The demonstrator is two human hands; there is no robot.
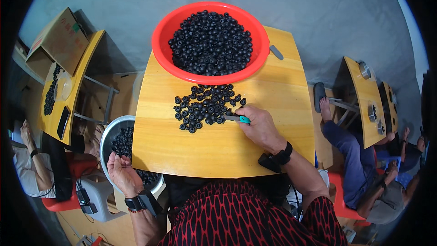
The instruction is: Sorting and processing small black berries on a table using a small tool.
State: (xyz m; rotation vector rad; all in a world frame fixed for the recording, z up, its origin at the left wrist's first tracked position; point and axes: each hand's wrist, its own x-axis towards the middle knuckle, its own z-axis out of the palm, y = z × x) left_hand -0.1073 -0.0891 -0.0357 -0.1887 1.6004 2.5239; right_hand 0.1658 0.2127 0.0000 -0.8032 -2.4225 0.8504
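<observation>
Because the red plastic basin stands at twelve o'clock on the pale wooden counter, its heap of small black holed pieces sits in front of the person, with the raised wall likely there to stop them rolling off. At six o'clock from that basin, a loose scatter of similar pieces lies near the counter's middle, mostly spread low, which probably makes single pieces easier to pick out and keeps them within reach of both hands. At the scatter's four o'clock, the right hand has its grip clamped on a small turquoise-handled tool; held by the short handle, its narrow grey end points toward nine o'clock, right at the scatter's edge. At the counter's eight o'clock, the left hand is over the rim of a metal basin, with its fingers curled inward; whether that grip is closed on a piece I cannot tell. The metal basin, partly covered by the counter's edge, seems to stand lower, so its open mouth lies beneath the fingers, with more black pieces inside. A grey flat, round-ended object lies at the red basin's three o'clock, just beside its rim.
</observation>
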